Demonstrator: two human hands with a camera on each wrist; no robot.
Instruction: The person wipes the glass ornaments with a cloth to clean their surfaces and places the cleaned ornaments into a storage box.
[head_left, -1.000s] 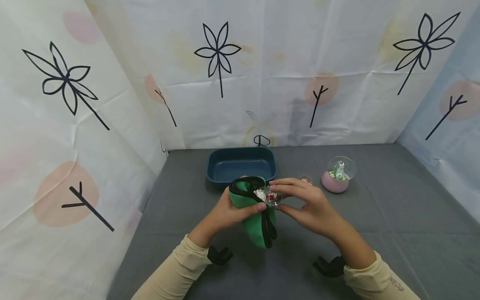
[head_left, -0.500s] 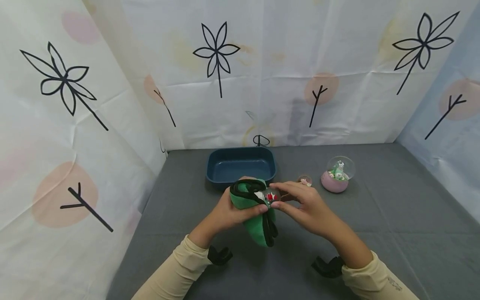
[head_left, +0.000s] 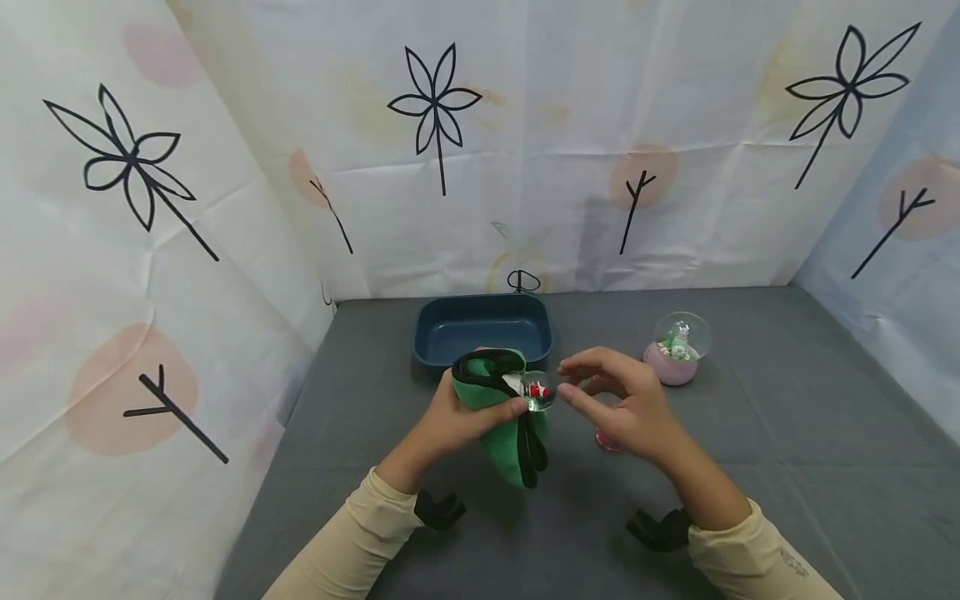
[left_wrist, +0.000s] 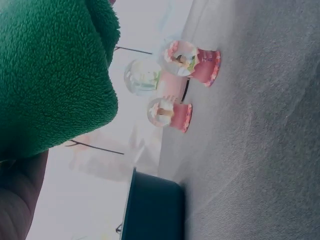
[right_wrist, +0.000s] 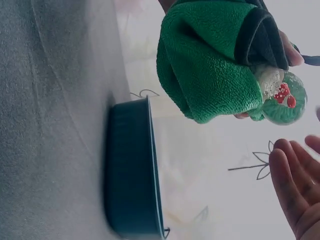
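My left hand (head_left: 453,427) grips a bunched green cloth (head_left: 480,396) with dark edging, its thumb laid over the front. From the cloth's folds a small snow globe (head_left: 538,391) sticks out sideways, its clear dome pointing right. Inside the dome a red and white figure shows, plainest in the right wrist view; the globe's base is hidden in the cloth. My right hand (head_left: 633,404) hovers just right of the dome, fingers loosely bent and holding nothing. In the right wrist view, its fingers (right_wrist: 295,175) are apart from the glass.
A blue rectangular basin (head_left: 480,333) stands behind the cloth. At the back right sits a larger snow globe (head_left: 671,362) with a pink base. Two small pink-based globes, one nearer (left_wrist: 205,67) and one farther (left_wrist: 181,116), stand on the grey table, mostly hidden behind my right hand in the head view.
My right hand has drawn back to the right, off the globe's dome. My left hand with cloth and globe has shifted slightly left.
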